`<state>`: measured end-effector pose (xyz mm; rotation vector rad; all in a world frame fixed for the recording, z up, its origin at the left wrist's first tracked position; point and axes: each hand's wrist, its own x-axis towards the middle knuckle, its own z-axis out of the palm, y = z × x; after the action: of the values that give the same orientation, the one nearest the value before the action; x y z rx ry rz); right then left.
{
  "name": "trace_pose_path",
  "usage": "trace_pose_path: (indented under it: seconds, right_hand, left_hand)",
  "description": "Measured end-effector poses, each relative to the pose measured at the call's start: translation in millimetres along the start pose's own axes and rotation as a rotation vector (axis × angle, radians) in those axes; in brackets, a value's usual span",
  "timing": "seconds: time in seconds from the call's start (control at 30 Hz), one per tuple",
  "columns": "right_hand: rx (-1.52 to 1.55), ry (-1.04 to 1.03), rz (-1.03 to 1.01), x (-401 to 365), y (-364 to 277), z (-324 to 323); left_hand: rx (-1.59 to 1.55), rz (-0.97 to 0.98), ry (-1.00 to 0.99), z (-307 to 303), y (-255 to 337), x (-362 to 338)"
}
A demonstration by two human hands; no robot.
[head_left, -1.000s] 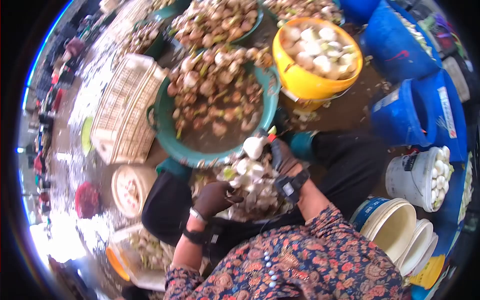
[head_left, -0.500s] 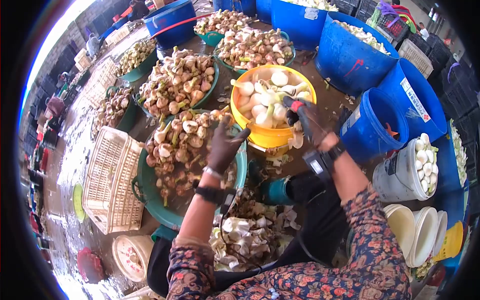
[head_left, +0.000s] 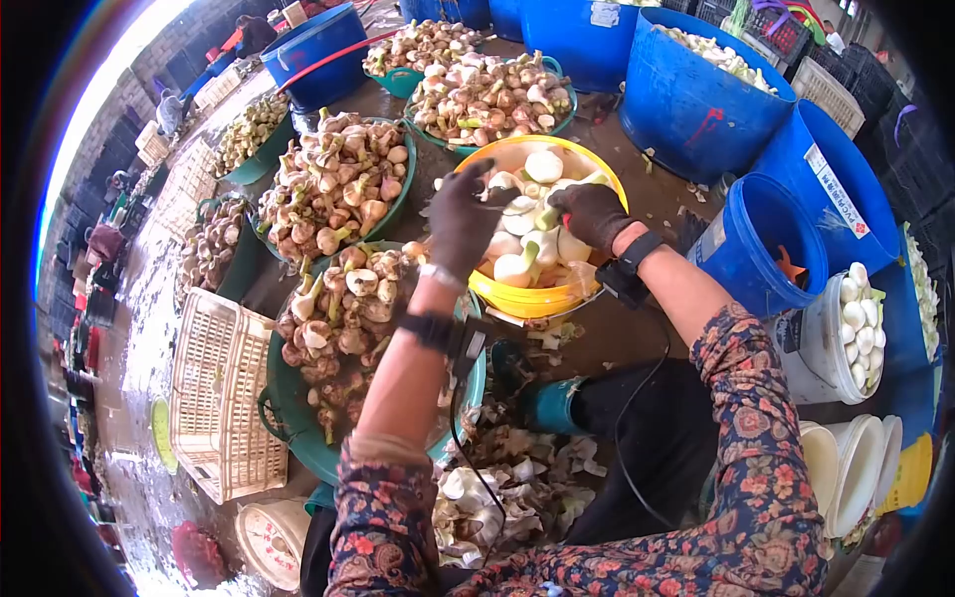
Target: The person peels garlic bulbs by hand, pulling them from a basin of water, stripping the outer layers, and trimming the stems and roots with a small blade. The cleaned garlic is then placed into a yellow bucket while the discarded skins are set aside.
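Note:
My left hand (head_left: 465, 219), in a dark glove, is over the left rim of the yellow bucket (head_left: 532, 299), its fingers apart near the white peeled bulbs (head_left: 516, 267). On the bucket's right side, my right hand (head_left: 594, 215), also gloved, has its fingers bent beside a green-stemmed bulb; something red shows at the fingertips, and what they hold is hidden. A green tub (head_left: 282, 383) of unpeeled garlic (head_left: 323, 320) stands left of the bucket. Loose peelings (head_left: 497, 502) lie below, near my legs.
More tubs of unpeeled garlic (head_left: 333, 189) stand ahead. Large blue barrels (head_left: 696, 119) and a blue bucket (head_left: 741, 239) are at the right, with a white bucket (head_left: 811, 353) of peeled bulbs. A cream crate (head_left: 224, 398) stands left. A person (head_left: 256, 35) is far off.
My left hand has moved up and forward to the yellow bucket's left rim. My right hand has turned inward over the bulbs. The whole view has shifted slightly.

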<state>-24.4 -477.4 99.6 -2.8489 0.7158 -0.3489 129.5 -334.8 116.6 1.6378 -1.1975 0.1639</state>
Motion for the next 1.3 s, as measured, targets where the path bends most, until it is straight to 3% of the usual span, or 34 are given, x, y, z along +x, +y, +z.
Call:
trace_pose_path:
  seconds: [0.03, 0.1, 0.17, 0.23, 0.27, 0.33, 0.4, 0.43, 0.5, 0.57, 0.63, 0.7, 0.73, 0.77, 0.8, 0.83, 0.9, 0.93, 0.97, 1.0, 1.03, 1.1, 1.17, 1.23, 1.3]
  right_hand:
    - [0.014, -0.015, 0.040, 0.6, 1.2, -0.9]
    - [0.077, 0.016, 0.070, 3.5, 5.2, -4.2]
    - [0.194, 0.086, 0.154, 4.1, 1.3, -15.5]
    - [0.390, 0.127, 0.197, 7.8, 5.9, -19.4]
    - [0.550, 0.112, 0.240, 6.1, 4.5, -25.1]
    - [0.710, 0.097, 0.279, -3.5, -5.8, -44.1]
    - [0.739, -0.137, 0.234, -31.5, -29.9, -66.7]
    - [0.464, -0.029, 0.067, -42.6, -24.9, -48.1]
    - [0.086, -0.038, -0.084, -67.2, -25.7, -30.2]
    - [0.071, -0.289, 0.023, -70.7, -30.7, -22.0]
    - [0.108, -0.291, 0.036, -82.4, -51.2, -37.6]
    - [0.699, -0.744, -0.124, -95.0, -75.2, -60.7]
    - [0.622, -0.800, -0.204, -103.3, -83.7, -56.1]
    - [0.542, -0.855, -0.284, -109.7, -89.5, -52.2]
    - [0.497, -0.784, -0.370, -109.7, -85.8, -38.5]
    - [0.498, -0.789, -0.371, -106.2, -89.4, -43.5]
    - [0.303, -0.693, -0.036, -88.7, -99.1, -58.2]
    - [0.300, -0.562, -0.075, -77.5, -83.8, -36.0]
    - [0.296, -0.429, -0.113, -66.9, -69.3, -14.8]
    - [0.123, -0.303, -0.017, -59.5, -72.5, -16.2]
    - [-0.048, -0.179, 0.075, -53.9, -77.9, -19.6]
    - [-0.135, -0.346, 0.050, -39.8, -81.4, -25.5]
    - [-0.093, -0.329, 0.030, -28.6, -67.4, -7.6]
    - [0.137, -0.228, -0.130, -27.0, -58.2, 2.9]
    - [0.113, -0.246, -0.043, -28.8, -60.9, 6.5]
  left_hand:
    - [0.205, 0.054, -0.124, 5.7, -2.4, 4.9]
    - [0.112, 0.027, -0.240, 21.3, -28.1, 8.9]
    - [0.111, 0.030, -0.117, 11.3, -17.2, 8.0]
    - [-0.480, -0.489, -0.192, -4.5, -13.0, 6.4]
    - [-0.738, -0.618, -0.138, -12.2, -13.6, 8.4]
    - [-0.872, -0.713, 0.016, -24.0, -10.9, 4.5]
    - [-0.883, -0.749, 0.059, -31.8, -8.7, -2.0]
    - [-0.967, -0.707, 0.034, -34.8, -7.9, -7.9]
    - [-1.070, -0.579, -0.108, -43.5, -10.0, -27.4]
    - [-0.729, -0.448, -0.168, -67.2, 9.5, -53.6]
    - [-0.458, -0.258, -0.301, -105.9, 27.1, -93.7]
    - [-0.480, -0.553, -0.589, -142.8, 30.8, -149.8]
    - [-0.831, -0.692, -0.722, -155.7, 40.6, -178.1]
    - [-0.642, -0.708, -0.945, -165.0, 27.5, -214.6]
    - [-0.207, -0.519, -1.092, -173.8, 26.9, -241.2]
    - [0.054, -0.600, -1.152, -186.2, 37.6, -253.1]
    - [0.059, -1.229, -1.003, -202.6, 37.0, -274.8]
    - [0.052, -1.237, -0.992, -213.1, 32.9, -287.0]
    - [0.109, -0.963, -0.873, -223.7, 26.3, -298.9]
    - [0.163, -0.694, -0.749, -231.3, 21.7, -306.7]
    - [0.382, -0.659, -0.684, -235.7, 20.5, -311.1]
    - [0.282, -0.768, -0.532, -238.6, -6.6, -326.1]
    - [0.160, -0.836, -0.461, -236.0, -27.8, -329.7]
    - [0.145, -0.802, -0.442, -233.0, -47.4, -329.2]
    - [-0.155, -1.078, -0.335, -228.5, -48.6, -309.9]
